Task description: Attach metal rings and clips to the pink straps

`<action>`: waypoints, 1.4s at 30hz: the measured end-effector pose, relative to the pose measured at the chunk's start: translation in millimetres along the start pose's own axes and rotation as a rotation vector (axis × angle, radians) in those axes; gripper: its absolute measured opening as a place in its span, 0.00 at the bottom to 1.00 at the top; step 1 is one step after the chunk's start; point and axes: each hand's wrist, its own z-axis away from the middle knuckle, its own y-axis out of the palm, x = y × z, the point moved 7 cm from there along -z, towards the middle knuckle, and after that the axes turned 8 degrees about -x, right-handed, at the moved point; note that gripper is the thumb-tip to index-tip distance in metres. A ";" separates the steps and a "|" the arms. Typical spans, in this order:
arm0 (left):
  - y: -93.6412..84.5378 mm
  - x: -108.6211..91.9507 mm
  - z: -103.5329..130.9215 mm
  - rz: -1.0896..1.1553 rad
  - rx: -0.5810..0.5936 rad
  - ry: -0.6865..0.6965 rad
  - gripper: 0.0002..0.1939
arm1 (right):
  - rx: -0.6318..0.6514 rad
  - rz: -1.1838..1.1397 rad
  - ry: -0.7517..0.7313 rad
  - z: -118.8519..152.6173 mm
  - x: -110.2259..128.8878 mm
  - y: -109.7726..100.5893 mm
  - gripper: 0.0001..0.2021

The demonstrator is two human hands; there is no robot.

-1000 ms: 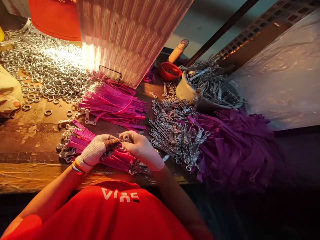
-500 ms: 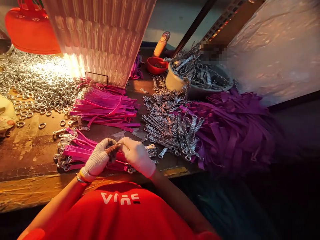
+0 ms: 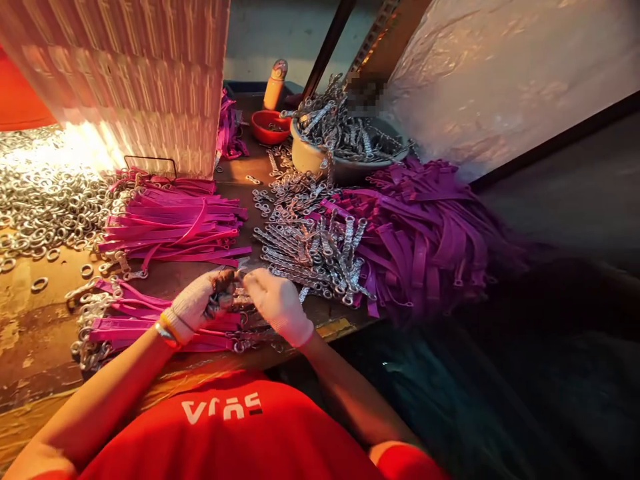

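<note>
My left hand, in a white knit glove with dark stained fingertips, is closed in a pinch. Against it, fingertip to fingertip, my gloved right hand is closed too. Whatever is between the fingers is too small and hidden to name. Under the hands lies a bundle of pink straps with metal rings at its left end. To the right of my right hand is a heap of twisted metal chain pieces. Another stack of pink straps lies beyond my left hand.
Loose metal rings are piled at the left under a bright light, beside a corrugated translucent panel. Farther back stand a red bowl, a bottle and a tub heaped with chain pieces. Purple straps lie at the right.
The view has swung to the right, so the table's things sit farther left in the picture. My two hands stay together at the fingertips, the left one turned a little.
</note>
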 end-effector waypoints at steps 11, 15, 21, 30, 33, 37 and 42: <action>31.3 -71.7 -74.1 -0.831 -0.332 0.474 0.14 | -0.201 -0.140 0.074 -10.0 -34.8 -14.2 0.15; 1.5 -65.8 -24.8 -0.707 -0.198 0.381 0.05 | -0.137 -0.226 -0.074 -6.6 -12.3 -15.9 0.16; -37.7 -28.7 44.7 -0.326 -0.215 0.118 0.19 | 0.114 -0.015 -0.349 4.7 50.2 13.9 0.15; -46.2 -29.8 72.7 -0.710 -0.359 0.421 0.13 | 0.261 0.475 -0.526 24.7 79.0 36.4 0.13; -48.0 -34.2 74.2 -0.795 -0.360 0.540 0.10 | 0.250 0.511 -0.492 26.7 76.8 43.1 0.14; -52.1 -23.0 70.6 -0.730 -0.262 0.408 0.12 | 0.240 0.533 -0.484 28.1 77.5 48.0 0.16; -45.4 -29.1 71.6 -0.889 -0.279 0.550 0.10 | 0.234 0.440 -0.449 22.4 77.7 49.2 0.17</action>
